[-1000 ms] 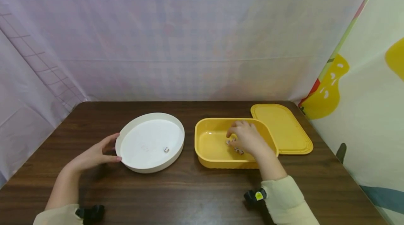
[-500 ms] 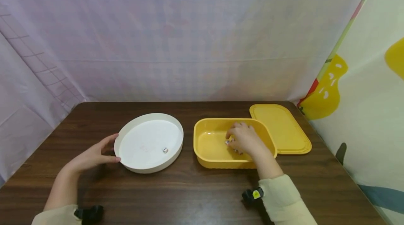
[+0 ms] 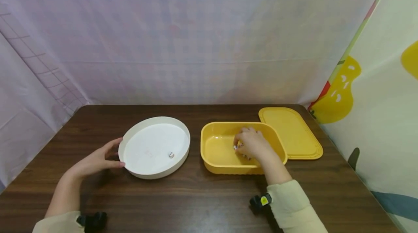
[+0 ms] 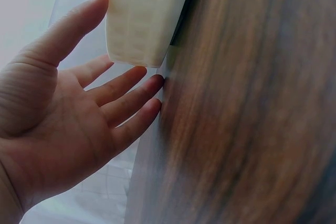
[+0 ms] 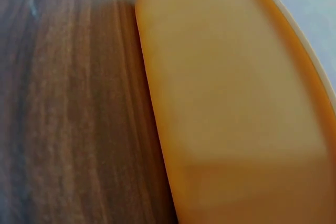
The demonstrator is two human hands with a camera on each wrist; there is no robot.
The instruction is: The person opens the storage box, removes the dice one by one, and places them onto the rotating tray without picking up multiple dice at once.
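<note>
My left hand [image 3: 95, 160] is at the left side of a round white tray [image 3: 153, 172]. Its thumb tip touches the rim, and the loosely spread fingers [image 4: 126, 106] reach against the outer wall of the tray [image 4: 144, 22]. One white die [image 3: 171, 155] lies in the tray, right of its middle. Inside the yellow box [image 3: 215, 170], my right hand [image 3: 253, 143] reaches down with bent fingers among several dice [image 3: 241, 145]. A die [image 3: 235, 147] shows between index fingertip and thumb; whether it is pinched is unclear. The right wrist view shows only the box's outer wall [image 5: 236, 87].
A yellow lid [image 3: 295, 135] lies flat behind and right of the box. All stand on a dark wooden table [image 3: 183, 204], with a pale curtain [image 3: 196, 37] behind it and a patterned cloth [image 3: 372, 117] at the right.
My right hand has sunk slightly in the box, and its fingertips have come closer to the dice there. The left hand and the tray stay in place.
</note>
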